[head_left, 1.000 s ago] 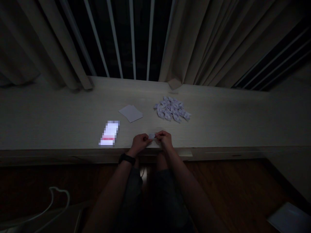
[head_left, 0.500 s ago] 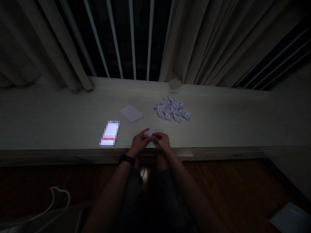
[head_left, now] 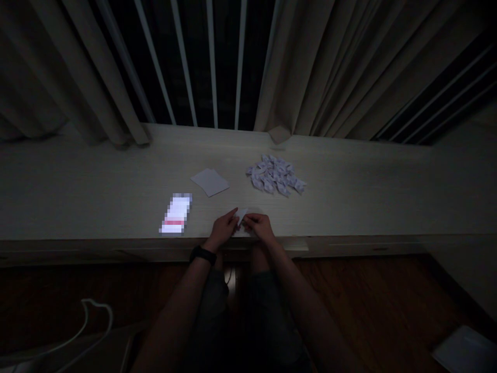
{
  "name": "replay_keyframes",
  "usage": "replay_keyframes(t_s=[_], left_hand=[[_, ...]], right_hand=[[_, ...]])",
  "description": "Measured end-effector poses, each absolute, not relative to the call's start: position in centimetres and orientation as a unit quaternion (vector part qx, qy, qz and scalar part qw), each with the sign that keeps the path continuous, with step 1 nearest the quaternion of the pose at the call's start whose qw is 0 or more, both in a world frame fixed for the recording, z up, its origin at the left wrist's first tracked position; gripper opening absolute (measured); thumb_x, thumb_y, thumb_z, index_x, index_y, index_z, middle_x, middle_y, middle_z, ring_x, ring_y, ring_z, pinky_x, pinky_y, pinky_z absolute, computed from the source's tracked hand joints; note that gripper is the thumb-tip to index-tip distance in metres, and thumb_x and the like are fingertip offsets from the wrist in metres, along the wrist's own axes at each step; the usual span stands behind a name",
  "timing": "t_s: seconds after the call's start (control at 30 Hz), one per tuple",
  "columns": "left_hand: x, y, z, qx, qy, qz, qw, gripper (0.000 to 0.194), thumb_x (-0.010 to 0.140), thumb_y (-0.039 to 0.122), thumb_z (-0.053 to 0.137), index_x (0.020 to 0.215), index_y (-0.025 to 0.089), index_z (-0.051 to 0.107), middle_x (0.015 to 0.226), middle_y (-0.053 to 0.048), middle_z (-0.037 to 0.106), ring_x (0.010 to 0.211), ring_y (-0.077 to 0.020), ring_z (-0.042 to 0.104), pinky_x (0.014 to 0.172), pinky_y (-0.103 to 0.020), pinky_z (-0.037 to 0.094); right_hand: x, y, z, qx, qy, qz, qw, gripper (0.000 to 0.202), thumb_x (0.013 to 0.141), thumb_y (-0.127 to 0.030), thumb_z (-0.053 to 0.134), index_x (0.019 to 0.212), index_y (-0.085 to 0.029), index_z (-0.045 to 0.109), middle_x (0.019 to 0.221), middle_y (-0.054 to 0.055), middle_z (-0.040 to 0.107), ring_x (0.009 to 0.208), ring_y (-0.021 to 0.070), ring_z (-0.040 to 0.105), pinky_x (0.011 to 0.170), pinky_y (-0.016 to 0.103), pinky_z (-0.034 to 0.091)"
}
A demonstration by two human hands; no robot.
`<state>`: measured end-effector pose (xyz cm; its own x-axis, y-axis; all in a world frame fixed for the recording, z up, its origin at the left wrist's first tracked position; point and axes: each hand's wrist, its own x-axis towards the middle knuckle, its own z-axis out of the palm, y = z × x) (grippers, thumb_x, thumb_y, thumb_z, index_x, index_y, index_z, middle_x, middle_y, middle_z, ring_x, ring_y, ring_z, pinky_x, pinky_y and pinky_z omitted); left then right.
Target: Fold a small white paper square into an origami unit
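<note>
Close to the front edge of the pale ledge, my left hand and my right hand meet around a small folded piece of white paper. My left fingers grip its left side, with the index finger reaching along it. The bent fingers of my right hand pinch its right side. Its lower part is hidden by my fingers. Beyond my hands, to the right, lies a pile of small folded white paper pieces. A short stack of flat white paper sheets rests to the left of that pile.
A lit phone, its screen blurred out, lies on the pale ledge left of my hands. Curtains and window bars stand behind. Near the curtain's foot is a small square piece. A white cable loops at lower left.
The folded paper between my hands has turned and now shows a narrow, slanted shape. My fingers have shifted slightly on it, while both arms stay in place.
</note>
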<state>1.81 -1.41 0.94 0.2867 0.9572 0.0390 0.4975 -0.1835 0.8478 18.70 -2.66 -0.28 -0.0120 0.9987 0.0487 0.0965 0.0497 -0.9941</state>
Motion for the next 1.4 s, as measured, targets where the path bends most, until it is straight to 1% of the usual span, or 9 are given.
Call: replay_keyframes(t_s=[0.2,0.37,0.5,0.57,0.67,0.93,1.03,1.17,1.4], left_hand=[[1.8,-1.6,1.1,0.707,0.518,0.297,0.378,0.048,0.092,0.04,0.038,0.134,0.02,0.048,0.072,-0.001,0.067,0.06,-0.0136,0.059,0.061,-0.024,0.045],[2.0,-1.8,1.5,0.745,0.502,0.313,0.308,0.043,0.088,0.04,0.049,0.126,0.021,0.057,0.096,-0.005,0.068,0.085,-0.0167,0.061,0.079,-0.028,0.047],[2.1,-1.9,1.5,0.736,0.505,0.356,0.276,0.057,0.076,0.037,0.065,0.129,0.023,0.052,0.098,-0.004,0.064,0.071,-0.012,0.059,0.072,-0.026,0.049],[2.2,-1.9,1.4,0.734,0.504,0.366,0.272,0.051,0.074,0.036,0.068,0.123,0.024,0.057,0.098,-0.003,0.063,0.068,-0.0104,0.059,0.07,-0.025,0.049],[2.1,-1.8,1.0,0.733,0.508,0.359,0.276,0.041,0.075,0.034,0.067,0.114,0.023,0.064,0.093,-0.003,0.064,0.07,-0.011,0.06,0.071,-0.025,0.05],[2.0,-1.7,1.2,0.715,0.501,0.361,0.327,0.048,0.07,0.029,0.07,0.116,0.021,0.062,0.101,-0.004,0.065,0.075,-0.0122,0.064,0.072,-0.025,0.051],[2.1,-1.8,1.3,0.702,0.511,0.359,0.342,0.049,0.069,0.027,0.07,0.117,0.021,0.061,0.101,-0.004,0.067,0.075,-0.0131,0.064,0.072,-0.025,0.052],[2.2,-1.8,1.3,0.693,0.537,0.357,0.322,0.041,0.07,0.03,0.069,0.11,0.02,0.065,0.094,-0.004,0.069,0.077,-0.0147,0.065,0.073,-0.025,0.051],[2.2,-1.8,1.4,0.68,0.534,0.367,0.343,0.036,0.073,0.028,0.067,0.108,0.021,0.066,0.087,-0.002,0.072,0.078,-0.0151,0.066,0.074,-0.025,0.051]], right_hand=[[18.4,-2.7,0.0,-0.51,-0.562,0.437,0.483,0.022,0.071,-0.034,0.06,0.079,-0.016,0.07,0.065,0.001,0.065,0.054,0.0133,0.055,0.056,0.024,0.044],[18.3,-2.7,0.2,-0.538,-0.579,0.391,0.471,0.017,0.07,-0.03,0.054,0.072,-0.018,0.066,0.06,-0.001,0.063,0.054,0.0135,0.055,0.055,0.023,0.043],[17.8,-2.7,0.1,-0.587,-0.557,0.341,0.478,0.019,0.073,-0.028,0.05,0.074,-0.018,0.066,0.06,-0.001,0.063,0.054,0.0143,0.056,0.054,0.022,0.043],[17.5,-2.7,-0.1,-0.606,-0.566,0.3,0.472,0.021,0.074,-0.027,0.05,0.077,-0.018,0.068,0.067,0.001,0.067,0.061,0.0154,0.059,0.06,0.023,0.044],[17.3,-2.7,-0.3,-0.604,-0.594,0.271,0.457,0.024,0.077,-0.027,0.05,0.087,-0.02,0.071,0.077,0.002,0.07,0.069,0.017,0.062,0.067,0.025,0.046],[17.5,-3.0,0.0,-0.56,-0.61,0.314,0.464,0.027,0.081,-0.033,0.055,0.102,-0.025,0.071,0.095,0.002,0.072,0.084,0.0214,0.065,0.078,0.031,0.048],[17.4,-3.0,0.1,-0.569,-0.605,0.314,0.461,0.029,0.082,-0.038,0.055,0.105,-0.026,0.071,0.09,0.001,0.073,0.078,0.0211,0.065,0.073,0.03,0.048],[17.3,-3.0,0.0,-0.588,-0.619,0.283,0.438,0.028,0.081,-0.033,0.057,0.103,-0.026,0.072,0.073,0.0,0.071,0.063,0.0185,0.062,0.063,0.027,0.045],[17.4,-3.0,-0.4,-0.591,-0.631,0.267,0.426,0.031,0.079,-0.032,0.057,0.107,-0.026,0.07,0.073,0.0,0.071,0.064,0.0179,0.061,0.063,0.027,0.045]])
